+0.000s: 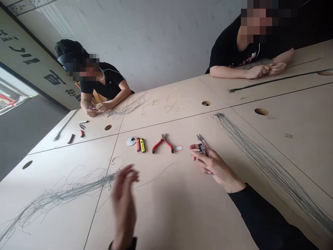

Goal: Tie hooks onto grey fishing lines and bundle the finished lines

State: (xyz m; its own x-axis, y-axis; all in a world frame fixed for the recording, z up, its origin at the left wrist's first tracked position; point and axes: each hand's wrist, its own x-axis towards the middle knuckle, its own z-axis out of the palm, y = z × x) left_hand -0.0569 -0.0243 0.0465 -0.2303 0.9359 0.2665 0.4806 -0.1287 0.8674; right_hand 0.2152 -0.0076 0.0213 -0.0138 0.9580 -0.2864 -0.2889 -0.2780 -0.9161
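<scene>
My right hand [215,166] grips small steel thread snips [202,145] with a dark handle between thumb and fingers. My left hand [124,203] is blurred, with fingers apart and nothing visible in it, above a loose tangle of grey wire strands [62,194]. Between my hands lie red-handled pliers [162,144], a red-edged white label [178,148], two yellow-and-red packets [140,145] and a white tape roll [131,141]. A long bundle of grey wires [270,170] stretches to the right of my right hand.
Two co-workers sit across the pale wooden table [182,215]: one person's hands [99,109] are far left, another's [267,68] far right. Wire scraps and small tools lie before them. Round holes pierce the tabletop, including one [261,111] at right.
</scene>
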